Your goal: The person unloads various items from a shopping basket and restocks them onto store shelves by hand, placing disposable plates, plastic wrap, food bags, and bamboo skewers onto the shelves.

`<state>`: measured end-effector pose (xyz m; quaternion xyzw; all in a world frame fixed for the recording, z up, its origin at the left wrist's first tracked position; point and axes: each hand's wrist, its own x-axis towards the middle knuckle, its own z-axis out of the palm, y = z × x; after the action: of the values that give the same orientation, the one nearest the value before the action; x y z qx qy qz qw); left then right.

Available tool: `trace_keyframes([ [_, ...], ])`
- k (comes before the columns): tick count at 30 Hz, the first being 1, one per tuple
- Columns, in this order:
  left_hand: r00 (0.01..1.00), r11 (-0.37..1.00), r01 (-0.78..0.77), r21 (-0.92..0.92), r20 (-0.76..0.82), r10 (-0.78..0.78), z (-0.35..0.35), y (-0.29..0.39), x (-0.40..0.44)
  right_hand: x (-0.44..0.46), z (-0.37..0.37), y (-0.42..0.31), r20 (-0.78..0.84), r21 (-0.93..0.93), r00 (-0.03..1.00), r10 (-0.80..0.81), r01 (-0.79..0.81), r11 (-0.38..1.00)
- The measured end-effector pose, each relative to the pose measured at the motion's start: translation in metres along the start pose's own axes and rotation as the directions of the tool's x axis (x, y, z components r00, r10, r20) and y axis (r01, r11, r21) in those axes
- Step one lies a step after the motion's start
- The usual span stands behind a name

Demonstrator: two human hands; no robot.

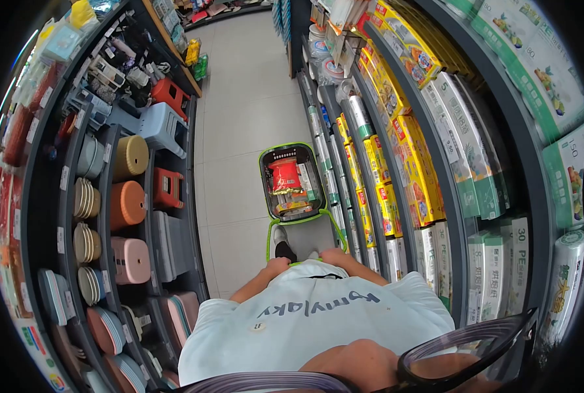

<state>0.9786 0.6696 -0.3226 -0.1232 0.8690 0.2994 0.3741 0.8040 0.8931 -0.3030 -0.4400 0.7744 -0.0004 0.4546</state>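
A black shopping basket with a bright green rim is in front of my body, above the tiled floor. Its green handle comes back toward my waist. My left hand is closed around the handle's left part, and my right hand grips its right part; the fingers are partly hidden. Inside the basket lies a red packet with gold edges. Beside it is a pale box-like package, and under it are yellowish packages whose kind I cannot make out.
Shelves line both sides of the narrow aisle. On the left are plastic stools, an orange lidded bin and stacked bowls. Yellow boxes and white-and-green boxes fill the right shelves. Tiled floor runs ahead.
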Motion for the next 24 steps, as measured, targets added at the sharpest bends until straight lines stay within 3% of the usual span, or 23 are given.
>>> trace_keyframes([
  [3,1.000,1.000,0.013,0.007,0.001,-0.013,0.021,0.018,-0.006,-0.014,0.027,0.017,-0.002,0.031,0.999,-0.043,0.043,0.999],
  [6,1.000,1.000,0.011,0.008,0.023,-0.011,0.037,0.027,-0.006,-0.034,0.015,0.012,0.081,-0.009,0.996,0.022,-0.022,1.000],
  [18,0.995,0.998,-0.068,-0.011,0.070,0.068,0.069,0.020,0.005,-0.064,0.044,0.017,-0.052,-0.031,0.999,-0.007,0.005,1.000],
  [24,1.000,0.999,-0.025,-0.035,-0.013,0.025,0.067,0.009,-0.027,-0.060,0.058,-0.010,-0.092,0.106,0.996,0.017,-0.008,0.994],
])
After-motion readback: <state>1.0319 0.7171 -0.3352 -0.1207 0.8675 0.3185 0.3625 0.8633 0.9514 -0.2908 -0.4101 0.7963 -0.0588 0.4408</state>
